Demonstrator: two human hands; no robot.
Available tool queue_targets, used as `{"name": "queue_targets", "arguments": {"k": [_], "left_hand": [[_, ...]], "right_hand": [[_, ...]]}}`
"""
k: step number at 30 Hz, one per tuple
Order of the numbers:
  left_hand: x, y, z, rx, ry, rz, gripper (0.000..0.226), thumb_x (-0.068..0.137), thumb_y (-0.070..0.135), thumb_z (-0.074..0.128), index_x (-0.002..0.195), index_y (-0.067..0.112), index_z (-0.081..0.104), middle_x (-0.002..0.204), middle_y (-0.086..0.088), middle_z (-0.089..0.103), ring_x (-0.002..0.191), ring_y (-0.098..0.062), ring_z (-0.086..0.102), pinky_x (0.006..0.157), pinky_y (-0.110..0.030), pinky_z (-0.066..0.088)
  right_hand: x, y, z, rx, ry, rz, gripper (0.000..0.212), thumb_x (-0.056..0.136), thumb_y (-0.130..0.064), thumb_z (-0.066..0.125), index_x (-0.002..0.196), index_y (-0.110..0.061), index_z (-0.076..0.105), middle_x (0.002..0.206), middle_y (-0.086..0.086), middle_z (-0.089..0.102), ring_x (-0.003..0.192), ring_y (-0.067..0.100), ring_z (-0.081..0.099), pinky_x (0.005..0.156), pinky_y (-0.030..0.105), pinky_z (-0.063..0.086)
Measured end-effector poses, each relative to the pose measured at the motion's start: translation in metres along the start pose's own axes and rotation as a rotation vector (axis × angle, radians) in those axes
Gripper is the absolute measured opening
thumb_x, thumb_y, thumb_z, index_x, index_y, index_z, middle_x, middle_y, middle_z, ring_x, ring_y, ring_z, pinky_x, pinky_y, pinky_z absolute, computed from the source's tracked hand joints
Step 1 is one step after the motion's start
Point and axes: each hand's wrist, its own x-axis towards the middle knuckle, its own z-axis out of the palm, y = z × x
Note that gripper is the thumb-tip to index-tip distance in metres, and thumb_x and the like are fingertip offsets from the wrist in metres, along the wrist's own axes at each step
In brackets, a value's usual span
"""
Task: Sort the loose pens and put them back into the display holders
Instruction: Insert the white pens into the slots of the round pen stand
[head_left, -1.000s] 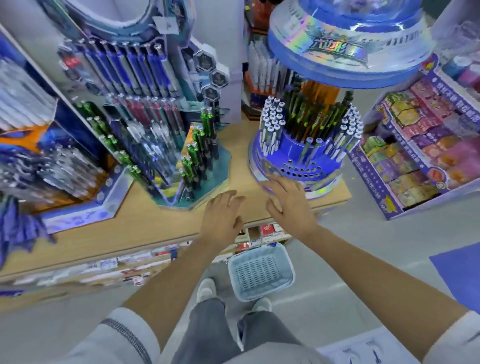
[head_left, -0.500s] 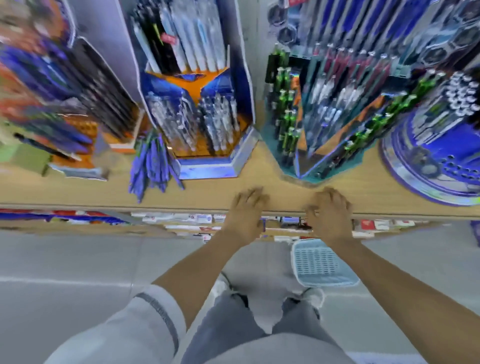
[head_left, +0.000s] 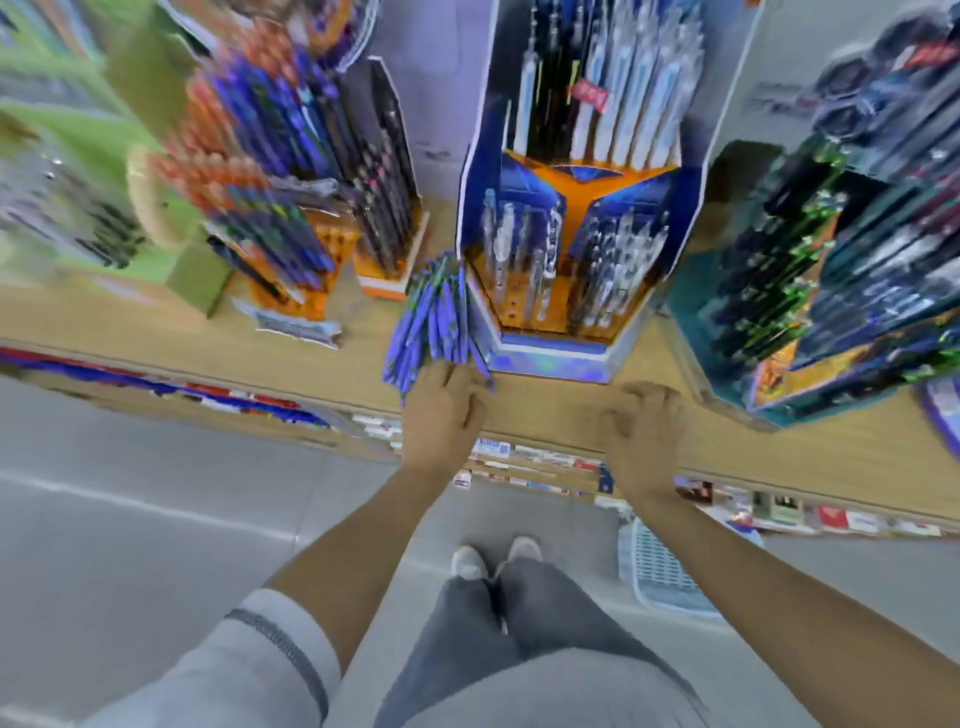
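Loose blue pens (head_left: 441, 322) lie in one heap on the wooden shelf (head_left: 545, 410), touching the blue-and-orange holder (head_left: 550, 358) at their 3 o'clock. The left hand (head_left: 441, 410) sits at the heap's 6 o'clock, fingers over the near pen ends; can't tell if they are curled round any pen or just resting on top. The right hand (head_left: 644, 426), at 3 o'clock of the left, rests on the shelf with fingers loosely curled and holds nothing.

Risk: the heap lies near the shelf's front edge, so a careless scoop could roll pens off onto the floor. They'd probably miss the basket (head_left: 660, 577) down at 6 o'clock of the right hand.

Everything is motion-blurred. Pen caps, empty slots and holder labels are unreadable. The racks at 9 and 3 o'clock are smeared, and the basket is partly behind the right arm.
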Motion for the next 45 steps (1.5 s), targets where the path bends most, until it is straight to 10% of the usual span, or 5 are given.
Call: {"name": "queue_targets", "arguments": {"k": [11, 23, 30, 40, 45], "left_hand": [[0.032, -0.030, -0.030, 0.040, 0.121, -0.241, 0.041, 0.077, 0.030, 0.042, 0.106, 0.010, 0.063, 0.106, -0.014, 0.059, 0.094, -0.036, 0.053, 0.079, -0.040, 0.041], [0.078, -0.085, -0.049, -0.202, -0.278, -0.429, 0.042, 0.094, 0.035, 0.056, 0.123, 0.005, 0.051, 0.114, -0.015, 0.063, 0.110, -0.033, 0.056, 0.089, -0.039, 0.044], [0.103, -0.098, -0.049, -0.257, -0.492, -0.364, 0.027, 0.090, 0.026, 0.063, 0.104, 0.004, 0.064, 0.099, -0.016, 0.068, 0.094, -0.034, 0.063, 0.067, -0.029, 0.037], [0.112, -0.100, -0.053, -0.428, -0.583, -0.342, 0.033, 0.086, 0.026, 0.070, 0.113, 0.006, 0.068, 0.107, -0.014, 0.070, 0.098, -0.030, 0.065, 0.081, -0.036, 0.051], [0.115, -0.096, -0.057, -0.436, -0.613, -0.364, 0.007, 0.091, 0.022, 0.060, 0.095, 0.016, 0.062, 0.091, -0.010, 0.063, 0.086, -0.028, 0.058, 0.076, -0.036, 0.048]], "right_hand": [[0.024, -0.108, 0.044, 0.166, -0.390, -0.497, 0.036, 0.094, -0.017, 0.057, 0.129, -0.017, 0.049, 0.120, -0.001, 0.054, 0.103, 0.011, 0.053, 0.085, 0.040, 0.051], [0.052, -0.185, 0.112, -0.188, -0.333, -0.189, 0.053, 0.101, -0.033, 0.044, 0.143, -0.005, 0.030, 0.138, 0.019, 0.043, 0.113, 0.038, 0.055, 0.088, 0.041, 0.043], [0.059, -0.192, 0.120, -0.259, -0.309, -0.041, 0.051, 0.093, -0.021, 0.061, 0.134, -0.006, 0.036, 0.104, 0.018, 0.064, 0.094, 0.038, 0.063, 0.070, 0.042, 0.048], [0.066, -0.193, 0.126, -0.118, -0.295, 0.104, 0.047, 0.090, -0.025, 0.066, 0.125, -0.001, 0.045, 0.101, 0.017, 0.062, 0.096, 0.034, 0.062, 0.066, 0.029, 0.038], [0.066, -0.195, 0.121, -0.055, -0.311, 0.138, 0.038, 0.093, -0.017, 0.061, 0.124, 0.001, 0.048, 0.068, 0.002, 0.051, 0.078, 0.030, 0.060, 0.063, 0.032, 0.041]]}}
